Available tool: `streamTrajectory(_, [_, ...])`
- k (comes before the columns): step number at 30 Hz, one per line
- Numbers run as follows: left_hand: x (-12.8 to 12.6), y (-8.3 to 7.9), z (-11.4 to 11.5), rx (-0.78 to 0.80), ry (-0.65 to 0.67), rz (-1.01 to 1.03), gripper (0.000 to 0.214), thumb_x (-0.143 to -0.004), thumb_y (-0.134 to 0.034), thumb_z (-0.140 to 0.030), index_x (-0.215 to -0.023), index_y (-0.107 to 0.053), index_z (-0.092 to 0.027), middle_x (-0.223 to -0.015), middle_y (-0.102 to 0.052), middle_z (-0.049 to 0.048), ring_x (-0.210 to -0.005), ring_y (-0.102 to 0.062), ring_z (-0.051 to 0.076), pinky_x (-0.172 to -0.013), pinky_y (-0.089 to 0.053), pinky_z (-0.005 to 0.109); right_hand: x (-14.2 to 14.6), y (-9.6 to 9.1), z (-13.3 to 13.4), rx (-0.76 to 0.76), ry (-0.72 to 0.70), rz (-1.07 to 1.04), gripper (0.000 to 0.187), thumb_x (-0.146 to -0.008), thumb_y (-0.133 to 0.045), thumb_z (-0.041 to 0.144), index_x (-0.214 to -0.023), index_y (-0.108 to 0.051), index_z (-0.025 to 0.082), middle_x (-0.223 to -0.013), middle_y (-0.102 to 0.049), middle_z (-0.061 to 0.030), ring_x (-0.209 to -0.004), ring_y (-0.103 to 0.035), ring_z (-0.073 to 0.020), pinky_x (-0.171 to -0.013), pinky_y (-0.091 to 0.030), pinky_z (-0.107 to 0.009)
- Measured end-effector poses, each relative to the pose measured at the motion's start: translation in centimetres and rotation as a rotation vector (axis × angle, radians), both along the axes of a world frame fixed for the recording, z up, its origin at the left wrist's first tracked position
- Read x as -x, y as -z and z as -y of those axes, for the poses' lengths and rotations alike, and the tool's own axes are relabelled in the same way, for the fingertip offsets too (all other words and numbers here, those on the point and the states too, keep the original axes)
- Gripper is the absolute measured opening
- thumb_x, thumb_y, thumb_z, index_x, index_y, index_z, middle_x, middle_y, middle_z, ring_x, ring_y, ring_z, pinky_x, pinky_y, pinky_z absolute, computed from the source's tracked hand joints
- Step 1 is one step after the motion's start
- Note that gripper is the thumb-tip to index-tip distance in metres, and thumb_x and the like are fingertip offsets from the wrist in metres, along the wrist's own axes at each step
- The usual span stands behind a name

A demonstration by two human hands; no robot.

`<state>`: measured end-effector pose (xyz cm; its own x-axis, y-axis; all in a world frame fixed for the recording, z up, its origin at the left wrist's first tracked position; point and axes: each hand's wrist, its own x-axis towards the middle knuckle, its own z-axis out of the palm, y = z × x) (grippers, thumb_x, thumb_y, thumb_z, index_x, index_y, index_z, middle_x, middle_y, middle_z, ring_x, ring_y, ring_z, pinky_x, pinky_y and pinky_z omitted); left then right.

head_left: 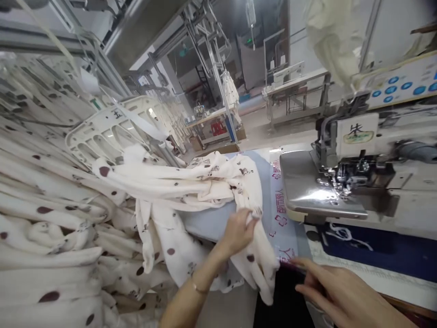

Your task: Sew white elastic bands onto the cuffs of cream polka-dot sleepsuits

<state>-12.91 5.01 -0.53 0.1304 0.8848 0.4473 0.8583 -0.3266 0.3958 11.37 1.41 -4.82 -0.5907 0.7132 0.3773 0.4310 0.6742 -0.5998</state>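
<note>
My left hand (239, 231) pinches the edge of a cream fleece garment (201, 189) with dark spots and small printed figures. The garment is bunched over a pale blue surface, and part of it hangs down at the front. My right hand (329, 284) is at the lower right with its fingers closed around a thin dark purplish tool (291, 266). Its tip is close to the garment's hanging end; whether it touches the cloth I cannot tell. The tool's exact kind is hidden by the fingers.
A sewing machine (355, 136) with a shiny metal plate (310, 182) stands at the right. Many similar spotted garments (44, 218) hang at the left beside a white plastic hanger rack (112, 123). Further worktables (300, 79) and metal frames fill the background.
</note>
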Motion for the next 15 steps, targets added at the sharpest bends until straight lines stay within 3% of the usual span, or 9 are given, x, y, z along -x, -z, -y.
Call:
streamTrajectory(2, [0.4, -2.9, -2.9, -0.054, -0.062, 0.044, 0.019, -0.095, -0.041, -0.032, -0.094, -0.052, -0.017, -0.085, -0.063, 0.0056, -0.081, -0.061, 0.017, -0.074, -0.047, 0.027, 1.0, -0.1, 0.0, 0.011, 0.021, 0.007, 0.034, -0.092, -0.046, 0.038, -0.123, -0.05, 0.025, -0.075, -0.065, 0.0041, -0.063, -0.064, -0.0122, -0.052, -0.049, -0.019])
streamTrajectory(5, [1.0, -6.9, -7.7, -0.119, -0.106, 0.056, 0.024, -0.098, -0.036, -0.037, -0.096, -0.049, -0.017, -0.088, -0.061, 0.0066, -0.085, -0.06, 0.018, -0.08, -0.045, 0.03, 1.7, 0.2, -0.4, -0.019, 0.148, -0.026, 0.038, -0.092, -0.045, 0.04, -0.124, -0.047, 0.019, -0.072, -0.066, 0.0019, -0.059, -0.064, -0.0149, -0.047, -0.048, -0.021])
streamTrajectory(8, [0.8, -8.2, -10.4, -0.129, -0.074, 0.016, 0.018, -0.094, -0.045, -0.031, -0.099, -0.051, -0.014, -0.098, -0.06, 0.0115, -0.098, -0.057, 0.023, -0.089, -0.043, 0.037, 1.8, 0.4, -1.2, -0.052, 0.244, -0.091, 0.024, -0.094, -0.043, 0.038, -0.107, -0.055, 0.022, -0.082, -0.068, 0.0011, -0.065, -0.066, -0.0129, -0.053, -0.05, -0.018])
streamTrajectory(10, [0.2, -7.6, -9.8, -0.124, -0.043, -0.018, 0.024, -0.089, -0.051, -0.024, -0.109, -0.05, -0.011, -0.11, -0.056, 0.0171, -0.11, -0.052, 0.028, -0.095, -0.039, 0.046, 1.7, 0.4, -1.7, -0.09, 0.282, -0.114, 0.021, -0.095, -0.042, 0.036, -0.094, -0.058, 0.023, -0.084, -0.068, 0.002, -0.069, -0.066, -0.0113, -0.056, -0.051, -0.016])
streamTrajectory(12, [-0.6, -6.4, -7.3, -0.106, 0.029, -0.056, 0.034, -0.085, -0.055, -0.022, -0.117, -0.048, -0.013, -0.118, -0.052, 0.0173, -0.115, -0.048, 0.03, -0.099, -0.037, 0.049, 1.5, 0.2, -2.0, -0.136, 0.321, -0.123, 0.019, -0.095, -0.043, 0.034, -0.091, -0.057, 0.022, -0.081, -0.067, 0.0026, -0.064, -0.065, -0.0099, -0.054, -0.05, -0.016])
streamTrajectory(15, [-1.3, -4.2, -2.1, 0.033, 0.245, -0.12, 0.034, -0.078, -0.065, -0.032, -0.109, -0.056, -0.02, -0.108, -0.058, 0.0079, -0.105, -0.055, 0.023, -0.093, -0.047, 0.036, 1.8, -0.1, -2.0, -0.225, 0.351, -0.143, 0.019, -0.094, -0.046, 0.034, -0.102, -0.056, 0.021, -0.094, -0.066, -0.0014, -0.074, -0.064, -0.0113, -0.063, -0.052, -0.019])
